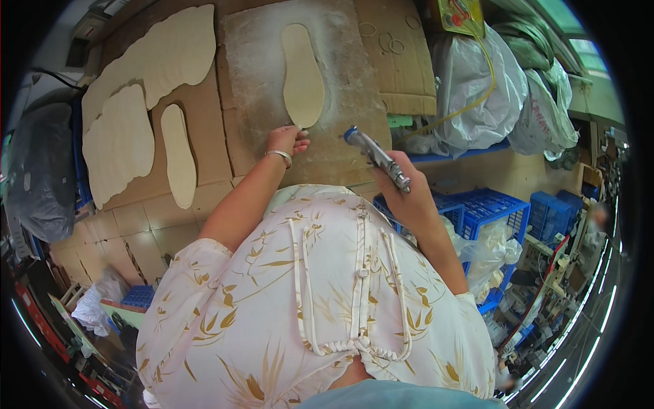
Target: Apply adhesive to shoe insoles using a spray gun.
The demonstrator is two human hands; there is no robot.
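A pale beige insole [303, 75] lies lengthwise on a board [255, 75] dusted with white overspray. My left hand [289, 142], a bracelet at its wrist, is at the insole's near end, with the fingers closed on its edge. To the right, my right hand [413, 198] grips a metal spray gun [381, 162] with a blue tip part. The gun is tilted up and to the left, apart from the insole. Farther left, another single insole [179, 157] lies beside two overlapping rows of insoles [153, 58] on cardboard.
A yellow hose [487, 85] hangs from a yellowish container [460, 15] at the far right. White plastic bags [477, 82] stand beside the work surface. Blue crates [494, 208] stand near my right arm. A dark plastic-wrapped bundle [42, 167] is at the left edge. Several rings lie on the cardboard [409, 75].
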